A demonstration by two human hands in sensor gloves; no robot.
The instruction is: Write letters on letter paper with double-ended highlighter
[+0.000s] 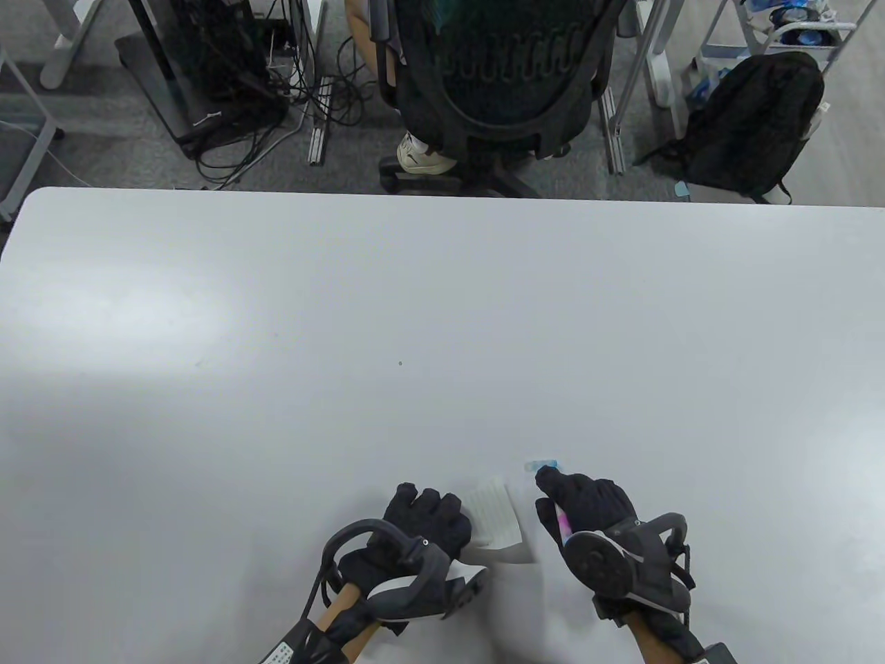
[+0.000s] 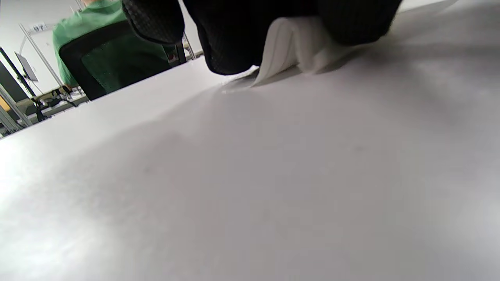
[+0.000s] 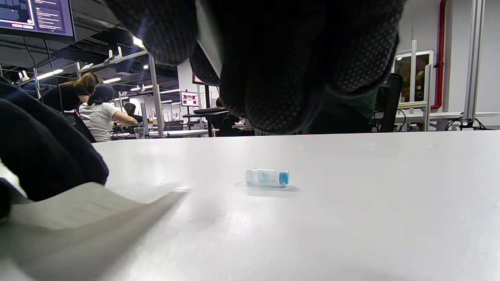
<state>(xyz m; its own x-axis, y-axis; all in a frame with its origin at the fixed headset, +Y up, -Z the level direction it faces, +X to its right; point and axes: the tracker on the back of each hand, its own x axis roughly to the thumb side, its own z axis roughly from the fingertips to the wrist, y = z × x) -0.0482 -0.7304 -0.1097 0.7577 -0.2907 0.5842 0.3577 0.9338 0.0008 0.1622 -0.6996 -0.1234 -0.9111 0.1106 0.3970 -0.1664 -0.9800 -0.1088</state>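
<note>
Two hands worked close together at the near edge of the worktop (image 1: 442,311). The left hand (image 1: 422,526) had its fingers curled down over the letter paper (image 1: 494,519), pinning the sheet, I'd guess so it would not slide under the pen; from the left wrist view the sheet (image 2: 289,47) buckled up between those fingers rather than lying flat. The right hand (image 1: 584,505) gripped the double-ended highlighter (image 1: 561,520), its pink barrel showing along the inner side of the fingers, just to the right of the paper. Whether the tip touched the sheet, I could not tell.

Just beyond the right hand's fingertips lay a small blue cap (image 1: 541,465), on its side and apart from the paper; set off there, it seemed out of the writing path. Nothing stood between pen and sheet, though the buckle might have spoiled a stroke. Past the far edge of the worktop stood an office chair (image 1: 498,76), a black backpack (image 1: 753,124) on the floor to its right, and tangled cables (image 1: 276,104) to its left.
</note>
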